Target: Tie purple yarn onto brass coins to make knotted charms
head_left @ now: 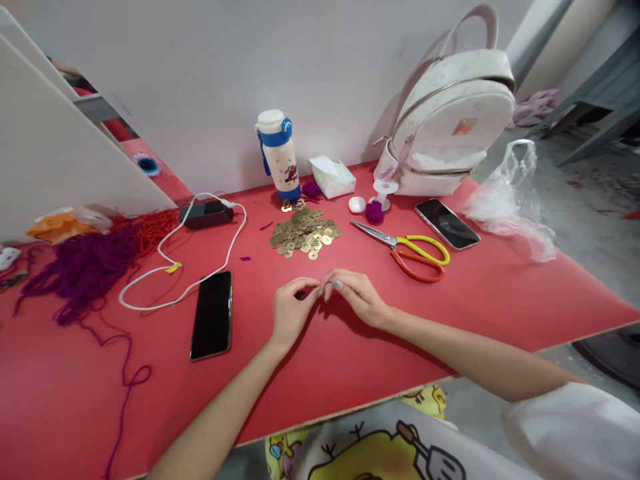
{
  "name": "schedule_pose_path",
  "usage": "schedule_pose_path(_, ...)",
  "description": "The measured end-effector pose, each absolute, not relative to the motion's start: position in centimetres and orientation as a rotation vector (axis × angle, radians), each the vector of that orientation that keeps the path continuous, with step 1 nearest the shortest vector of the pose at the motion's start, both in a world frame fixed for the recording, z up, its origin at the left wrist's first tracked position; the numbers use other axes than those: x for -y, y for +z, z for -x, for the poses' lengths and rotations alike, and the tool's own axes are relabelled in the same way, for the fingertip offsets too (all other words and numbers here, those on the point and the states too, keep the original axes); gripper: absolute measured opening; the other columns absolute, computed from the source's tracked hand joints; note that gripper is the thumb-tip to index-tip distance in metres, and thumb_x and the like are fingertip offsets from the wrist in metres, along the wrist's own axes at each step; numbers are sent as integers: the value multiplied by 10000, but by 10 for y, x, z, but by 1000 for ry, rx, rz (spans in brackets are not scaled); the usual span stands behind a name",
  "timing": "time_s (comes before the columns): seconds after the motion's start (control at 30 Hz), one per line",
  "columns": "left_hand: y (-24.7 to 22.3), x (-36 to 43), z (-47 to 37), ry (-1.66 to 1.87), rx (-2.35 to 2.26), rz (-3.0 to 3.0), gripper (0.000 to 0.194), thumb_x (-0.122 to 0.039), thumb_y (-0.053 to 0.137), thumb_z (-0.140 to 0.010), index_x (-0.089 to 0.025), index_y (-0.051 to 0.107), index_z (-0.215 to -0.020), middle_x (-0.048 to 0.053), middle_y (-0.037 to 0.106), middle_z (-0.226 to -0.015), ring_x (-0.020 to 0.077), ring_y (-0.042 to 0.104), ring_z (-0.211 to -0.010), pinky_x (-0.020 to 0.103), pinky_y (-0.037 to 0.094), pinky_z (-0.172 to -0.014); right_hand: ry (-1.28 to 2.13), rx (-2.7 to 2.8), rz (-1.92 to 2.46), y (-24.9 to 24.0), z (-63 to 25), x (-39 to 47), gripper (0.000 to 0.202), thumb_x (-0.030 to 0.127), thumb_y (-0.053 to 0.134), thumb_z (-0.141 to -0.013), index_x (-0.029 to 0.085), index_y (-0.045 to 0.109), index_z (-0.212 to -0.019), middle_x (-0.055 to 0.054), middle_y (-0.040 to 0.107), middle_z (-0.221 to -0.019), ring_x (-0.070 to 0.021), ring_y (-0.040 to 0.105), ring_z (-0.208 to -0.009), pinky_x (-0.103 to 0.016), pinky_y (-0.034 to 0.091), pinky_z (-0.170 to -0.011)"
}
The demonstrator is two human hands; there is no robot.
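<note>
My left hand [294, 308] and my right hand [359, 293] meet over the front middle of the red table, fingertips almost touching. Thumb and fingers of each are pinched together; whatever lies between them is too small or hidden to make out. Just beyond them is a loose pile of brass-coloured coins [304, 232] with holes in the middle. To the right of the pile lie scissors [405, 252] with one yellow and one orange handle, blades pointing left. A black-screened phone [213, 317] rests left of my left hand.
Purple yarn [95, 267] heaps at the left, a strand trailing to the front edge. A white cable [165, 305] loops from a black power bank [206, 215]. At the back stand a bottle [280, 160], tissue pack [334, 179], spool [385, 192] and white backpack [450, 120]; another phone [447, 225] lies right.
</note>
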State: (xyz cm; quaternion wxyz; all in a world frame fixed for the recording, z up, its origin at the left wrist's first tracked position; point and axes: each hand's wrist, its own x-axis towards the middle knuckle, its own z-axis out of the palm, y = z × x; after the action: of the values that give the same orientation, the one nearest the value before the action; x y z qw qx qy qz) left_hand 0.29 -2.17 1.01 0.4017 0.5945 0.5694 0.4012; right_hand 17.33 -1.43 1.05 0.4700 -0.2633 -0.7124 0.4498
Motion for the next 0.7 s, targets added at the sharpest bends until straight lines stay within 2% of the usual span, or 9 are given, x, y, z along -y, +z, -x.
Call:
schedule_pose_path(0.13, 11, 20, -3, 1047, -1392, -1462, 124, -247, 666, -768, -174, 765, -786, 63, 766, -843, 199, 697, -789, 277, 519, -710, 1196, 1478, 781, 6, -173, 11, 395, 421, 397, -1016, 184, 606, -780, -35, 601, -807, -144, 594, -703, -289, 507, -700)
schedule_pose_path(0.33, 9, 19, -2, 1063, -1365, -1457, 140, -242, 661, -771, -178, 774, -824, 77, 771, -890, 212, 714, -836, 291, 543, -741, 1173, 1406, 828, 8, -175, 8, 410, 464, 433, -996, 193, 578, -725, -37, 582, -755, -170, 584, -742, -329, 490, -751)
schedule_pose_path(0.43, 10, 19, -2, 1054, -1357, -1458, 141, -239, 661, -779, -178, 776, -832, 78, 772, -897, 208, 714, -845, 289, 543, -753, 1202, 1435, 806, 10, -176, 9, 425, 465, 427, -997, 194, 544, -691, -37, 589, -744, -165, 574, -708, -325, 477, -710)
schedule_pose_path(0.7, 11, 21, -4, 999, -1358, -1579, 116, -208, 664, -789, -191, 777, -809, 62, 773, -867, 192, 703, -792, 265, 519, -682, 1243, 1554, 747, 11, -177, 9, 449, 472, 402, -1002, 192, 519, -671, -45, 607, -741, -161, 575, -711, -329, 494, -727)
